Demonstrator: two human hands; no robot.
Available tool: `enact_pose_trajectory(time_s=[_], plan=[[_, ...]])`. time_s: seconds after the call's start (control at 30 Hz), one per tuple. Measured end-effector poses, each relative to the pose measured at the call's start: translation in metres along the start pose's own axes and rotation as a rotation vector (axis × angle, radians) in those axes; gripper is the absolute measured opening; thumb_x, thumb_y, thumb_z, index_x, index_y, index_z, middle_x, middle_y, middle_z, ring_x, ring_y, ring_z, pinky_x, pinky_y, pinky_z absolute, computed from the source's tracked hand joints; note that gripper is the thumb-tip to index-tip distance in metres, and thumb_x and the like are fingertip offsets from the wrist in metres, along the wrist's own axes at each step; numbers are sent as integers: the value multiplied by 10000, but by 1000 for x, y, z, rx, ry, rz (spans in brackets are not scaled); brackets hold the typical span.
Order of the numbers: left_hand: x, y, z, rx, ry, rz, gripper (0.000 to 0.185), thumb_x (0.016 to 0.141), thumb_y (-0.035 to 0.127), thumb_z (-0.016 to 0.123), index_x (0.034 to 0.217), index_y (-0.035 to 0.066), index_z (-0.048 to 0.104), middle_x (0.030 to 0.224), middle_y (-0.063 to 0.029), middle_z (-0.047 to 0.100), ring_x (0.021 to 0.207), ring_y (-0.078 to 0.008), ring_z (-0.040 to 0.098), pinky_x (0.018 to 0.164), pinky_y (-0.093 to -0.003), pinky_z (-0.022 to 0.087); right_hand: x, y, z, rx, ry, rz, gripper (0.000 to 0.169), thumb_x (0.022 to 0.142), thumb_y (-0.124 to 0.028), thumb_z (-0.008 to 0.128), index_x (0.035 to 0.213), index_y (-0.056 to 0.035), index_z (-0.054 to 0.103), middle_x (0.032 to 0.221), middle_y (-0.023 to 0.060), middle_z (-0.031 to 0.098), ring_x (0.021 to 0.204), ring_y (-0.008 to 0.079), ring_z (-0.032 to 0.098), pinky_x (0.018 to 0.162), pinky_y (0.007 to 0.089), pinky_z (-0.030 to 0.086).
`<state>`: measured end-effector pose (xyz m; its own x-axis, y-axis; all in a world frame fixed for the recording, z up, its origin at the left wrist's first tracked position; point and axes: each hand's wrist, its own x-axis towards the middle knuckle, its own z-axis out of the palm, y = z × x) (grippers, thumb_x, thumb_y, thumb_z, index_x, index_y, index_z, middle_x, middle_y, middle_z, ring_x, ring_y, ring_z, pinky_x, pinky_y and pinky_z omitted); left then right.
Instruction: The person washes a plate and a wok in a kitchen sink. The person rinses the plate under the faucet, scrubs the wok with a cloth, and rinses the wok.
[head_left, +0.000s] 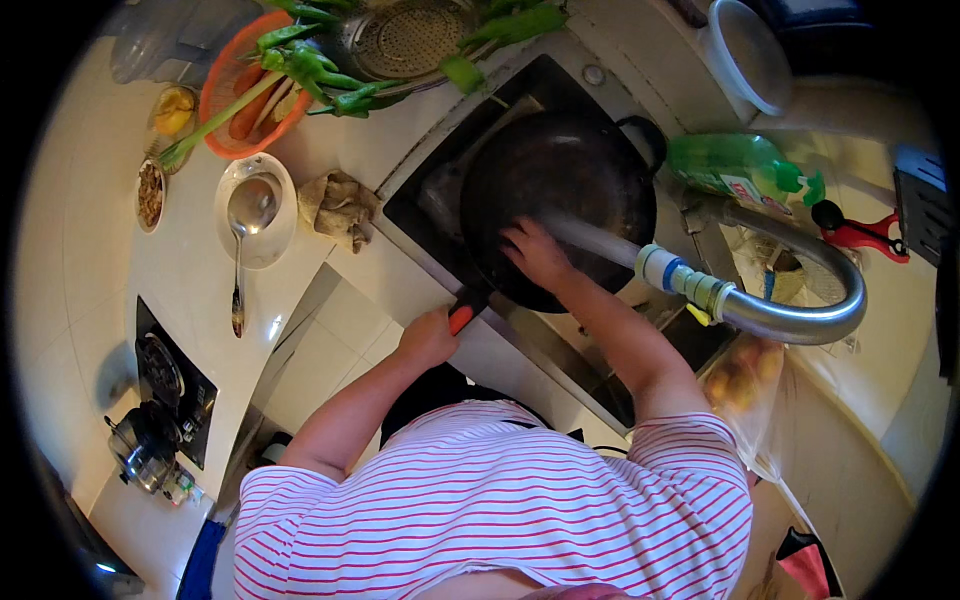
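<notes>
A dark wok (570, 172) sits over the sink (420, 195), tilted under running water. My left hand (429, 337) grips its handle (466, 311), which is black with a red part. Inside the wok, near its front left side, is my right hand (536, 253); its fingertips are partly hidden by spray, and I cannot tell whether they hold anything. Water from the faucet (667, 271) on a bent metal hose (832, 300) strikes the wok just beside that hand. A second, looped handle (646, 142) stands at the wok's far right.
Left of the sink lie a crumpled cloth (336, 208), a white dish (279, 244) with a metal ladle (253, 202), and an orange basket (217, 124) of vegetables. Green peppers (352, 99) overhang a steamer tray (409, 37). A green dish soap bottle (727, 165) lies at right.
</notes>
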<state>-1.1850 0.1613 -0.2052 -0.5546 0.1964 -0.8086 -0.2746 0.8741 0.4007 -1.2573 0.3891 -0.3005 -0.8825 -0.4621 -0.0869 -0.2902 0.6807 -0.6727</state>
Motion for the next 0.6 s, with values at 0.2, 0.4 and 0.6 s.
enact_pose_trajectory(time_s=[0.2,0.4,0.6], plan=[[-1,3,-2,64,29,-13,401,680,90,571,1070,4,541,888,-254,616,855,-404,598,766,-470,471,104,50,-30,-229,386,263,256,828,-202,591,1055,-94,543,1112,174,485,986,380,525,790,452,475],[-3,-4,7,24,109,41,380,686,99,581,1052,5,543,876,-249,619,840,-401,600,755,-472,470,26,86,-128,-908,141,-30,195,789,-142,509,946,-100,618,1011,108,516,857,268,532,729,414,447],[2,-8,7,-42,72,81,366,670,126,604,1011,1,561,861,-253,613,841,-404,593,761,-463,464,-66,28,-64,-449,-384,529,322,816,-201,527,1107,-63,528,1058,185,512,977,362,526,796,474,449]])
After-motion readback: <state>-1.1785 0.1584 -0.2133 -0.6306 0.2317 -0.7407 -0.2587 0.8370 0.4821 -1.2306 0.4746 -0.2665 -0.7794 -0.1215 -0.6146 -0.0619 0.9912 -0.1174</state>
